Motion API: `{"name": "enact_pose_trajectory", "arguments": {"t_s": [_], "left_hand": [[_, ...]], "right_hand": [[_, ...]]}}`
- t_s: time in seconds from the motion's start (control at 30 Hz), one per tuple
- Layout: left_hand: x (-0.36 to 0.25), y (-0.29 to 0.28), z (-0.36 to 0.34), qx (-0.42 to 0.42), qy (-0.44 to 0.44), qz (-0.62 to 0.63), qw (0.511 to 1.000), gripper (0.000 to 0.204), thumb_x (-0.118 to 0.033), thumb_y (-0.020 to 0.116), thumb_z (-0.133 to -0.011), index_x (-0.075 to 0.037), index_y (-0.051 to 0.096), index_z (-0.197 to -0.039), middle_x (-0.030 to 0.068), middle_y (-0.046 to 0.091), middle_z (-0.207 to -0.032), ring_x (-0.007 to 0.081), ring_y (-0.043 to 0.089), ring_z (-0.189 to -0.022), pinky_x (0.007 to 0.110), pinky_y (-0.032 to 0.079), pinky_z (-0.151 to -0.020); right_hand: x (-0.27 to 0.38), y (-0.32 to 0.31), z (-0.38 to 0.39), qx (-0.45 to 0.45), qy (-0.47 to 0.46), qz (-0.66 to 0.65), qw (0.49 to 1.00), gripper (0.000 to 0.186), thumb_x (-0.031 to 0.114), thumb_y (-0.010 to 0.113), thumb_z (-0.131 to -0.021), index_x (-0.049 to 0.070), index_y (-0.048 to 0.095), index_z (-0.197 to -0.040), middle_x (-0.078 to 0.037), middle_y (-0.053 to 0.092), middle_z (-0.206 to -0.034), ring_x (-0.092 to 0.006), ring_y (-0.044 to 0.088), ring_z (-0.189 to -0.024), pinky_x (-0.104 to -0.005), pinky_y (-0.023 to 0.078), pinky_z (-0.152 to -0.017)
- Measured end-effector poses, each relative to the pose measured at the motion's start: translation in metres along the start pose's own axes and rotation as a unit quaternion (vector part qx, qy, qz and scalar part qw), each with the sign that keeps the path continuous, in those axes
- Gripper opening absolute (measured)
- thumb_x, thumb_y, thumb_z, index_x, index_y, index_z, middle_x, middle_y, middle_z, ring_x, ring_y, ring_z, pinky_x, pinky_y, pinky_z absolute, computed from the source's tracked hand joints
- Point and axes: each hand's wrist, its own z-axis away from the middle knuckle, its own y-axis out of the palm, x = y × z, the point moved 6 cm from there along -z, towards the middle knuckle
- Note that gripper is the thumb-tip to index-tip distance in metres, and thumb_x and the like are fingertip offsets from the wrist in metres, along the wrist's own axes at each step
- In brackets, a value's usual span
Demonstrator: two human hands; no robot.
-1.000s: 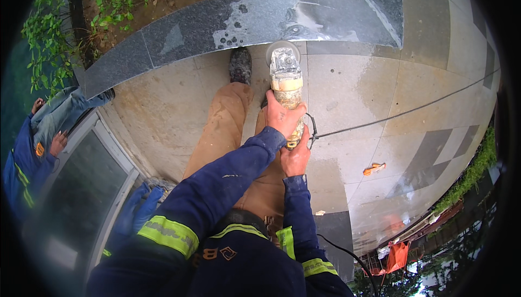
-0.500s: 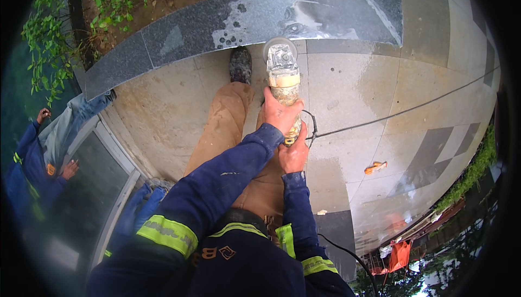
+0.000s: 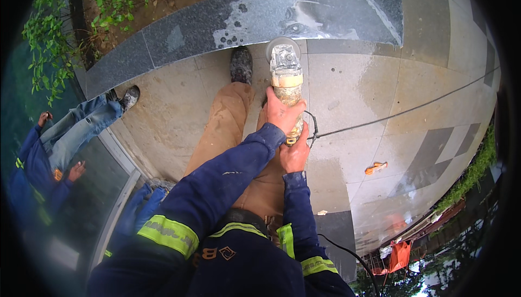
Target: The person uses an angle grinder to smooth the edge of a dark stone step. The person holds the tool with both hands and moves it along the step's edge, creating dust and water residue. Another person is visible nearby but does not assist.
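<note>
Both my hands hold an angle grinder [image 3: 286, 71], its worn body caked with pale dust. My left hand [image 3: 283, 111] wraps around the middle of the body, while my right hand [image 3: 296, 153] grips the rear end near the cord. The round disc [image 3: 275, 43] at the grinder's head lies at the front edge of a dark grey stone slab [image 3: 190, 33]; whether it touches the stone I cannot tell. Wet pale patches and several dark round spots mark the slab's top.
A black cord [image 3: 407, 113] runs right across the tiled floor [image 3: 347, 90]. An orange-and-white glove-like item [image 3: 376, 168] lies there. At left, a person in blue [image 3: 81, 128] is beside a glass pane [image 3: 92, 188]. Leafy branches [image 3: 51, 42] hang at upper left. My shoe [image 3: 241, 66] is by the slab.
The grinder and both hands have shifted slightly to the right along the slab's edge. At left, the other person's leg has stretched out, and a shoe now shows.
</note>
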Motion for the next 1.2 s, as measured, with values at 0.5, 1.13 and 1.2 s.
{"name": "enact_pose_trajectory", "arguments": {"t_s": [0.5, 1.13, 1.2], "left_hand": [[-0.004, 0.005, -0.001, 0.002, -0.004, 0.029, 1.000, 0.060, -0.014, 0.082, -0.070, 0.002, 0.045, -0.114, 0.0148, 0.063, -0.102, 0.0225, 0.064, -0.091, 0.037, 0.052, -0.083], [-0.011, 0.019, -0.005, 0.000, 0.010, -0.021, 1.000, 0.059, -0.013, 0.082, -0.070, 0.001, 0.045, -0.114, 0.0141, 0.064, -0.101, 0.0223, 0.065, -0.090, 0.036, 0.053, -0.082], [-0.007, 0.017, -0.001, 0.004, -0.006, -0.001, 1.000, 0.059, -0.013, 0.082, -0.070, 0.002, 0.045, -0.114, 0.0142, 0.064, -0.102, 0.0228, 0.065, -0.090, 0.036, 0.053, -0.082]], "right_hand": [[0.001, -0.003, -0.007, 0.002, 0.005, -0.013, 1.000, 0.084, -0.001, 0.075, -0.071, 0.006, 0.034, -0.144, -0.029, 0.067, -0.097, -0.0494, 0.065, -0.089, -0.0504, 0.052, -0.075], [0.000, -0.011, -0.013, -0.017, 0.001, -0.015, 1.000, 0.086, 0.001, 0.077, -0.071, 0.007, 0.033, -0.145, -0.028, 0.067, -0.093, -0.0496, 0.065, -0.088, -0.0505, 0.052, -0.075], [-0.003, -0.012, -0.011, -0.012, 0.006, -0.015, 1.000, 0.086, 0.000, 0.077, -0.071, 0.007, 0.033, -0.145, -0.028, 0.067, -0.093, -0.0496, 0.065, -0.088, -0.0505, 0.052, -0.075]]}}
